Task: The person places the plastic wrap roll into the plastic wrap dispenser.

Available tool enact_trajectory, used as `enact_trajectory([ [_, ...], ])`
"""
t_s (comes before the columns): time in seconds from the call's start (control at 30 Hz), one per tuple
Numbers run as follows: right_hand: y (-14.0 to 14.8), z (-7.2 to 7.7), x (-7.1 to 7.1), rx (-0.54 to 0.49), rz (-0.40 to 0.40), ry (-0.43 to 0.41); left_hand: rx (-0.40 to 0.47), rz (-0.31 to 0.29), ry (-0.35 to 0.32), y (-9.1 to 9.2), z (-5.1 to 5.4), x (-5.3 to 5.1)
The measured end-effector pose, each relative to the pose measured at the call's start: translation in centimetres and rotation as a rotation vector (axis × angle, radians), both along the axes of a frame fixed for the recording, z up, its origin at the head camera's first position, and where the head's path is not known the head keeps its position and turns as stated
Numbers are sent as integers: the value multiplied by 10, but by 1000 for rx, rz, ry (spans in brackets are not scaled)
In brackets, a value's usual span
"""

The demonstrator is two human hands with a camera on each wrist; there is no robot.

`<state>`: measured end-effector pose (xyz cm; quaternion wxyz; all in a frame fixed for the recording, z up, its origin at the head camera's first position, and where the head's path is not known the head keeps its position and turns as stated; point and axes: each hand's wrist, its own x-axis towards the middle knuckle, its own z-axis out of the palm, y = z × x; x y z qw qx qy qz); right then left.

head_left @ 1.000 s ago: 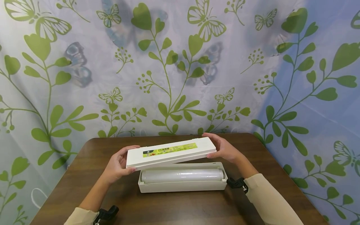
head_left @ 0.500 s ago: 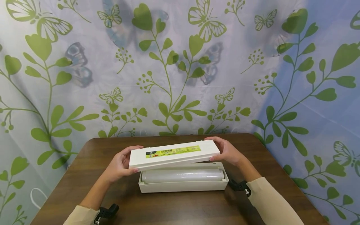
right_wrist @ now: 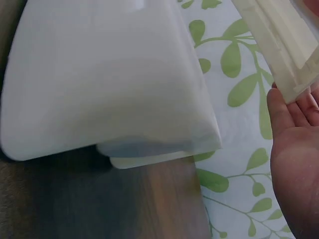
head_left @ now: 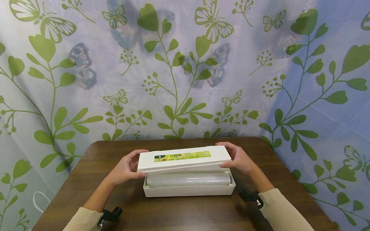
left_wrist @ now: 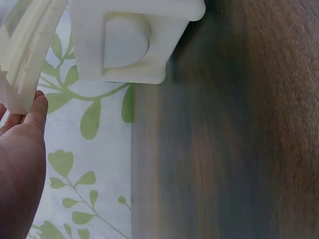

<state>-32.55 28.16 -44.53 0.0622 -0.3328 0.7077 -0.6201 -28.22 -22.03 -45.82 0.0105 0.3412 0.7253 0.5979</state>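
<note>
**Open box (head_left: 189, 192) with lid (head_left: 185, 165) held above**

On the table (head_left: 185, 213), nearest us, stands the box, a pale roll (head_left: 188, 180) lengthwise inside. Over its rear side we hold the lid tilted, left end lower: fingers of the left hand (head_left: 127, 168) grip its left end; the right hand (head_left: 239, 158), its right. Beyond hangs a patterned curtain (head_left: 185, 80).

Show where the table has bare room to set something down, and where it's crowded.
Bare: in front of the box, between the forearms; also outside each forearm, to the side edges of the table. Crowded: the middle, where the left grip and right grip hold the lid by the box and its roll.
</note>
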Motion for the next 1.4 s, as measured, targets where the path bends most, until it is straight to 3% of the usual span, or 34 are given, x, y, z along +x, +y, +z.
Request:
enact_trajectory([
  [0.23,7,-10,6,11,-54,54,2,-30,0,3,-3,-1],
  [0.5,12,-14,16,5,-75,54,-48,4,56,4,-9,-5],
  [1.07,18,-29,29,78,-93,71,-126,56,35,7,-17,0],
  [1.4,19,-35,35,112,-132,66,-128,54,40,10,-21,1],
])
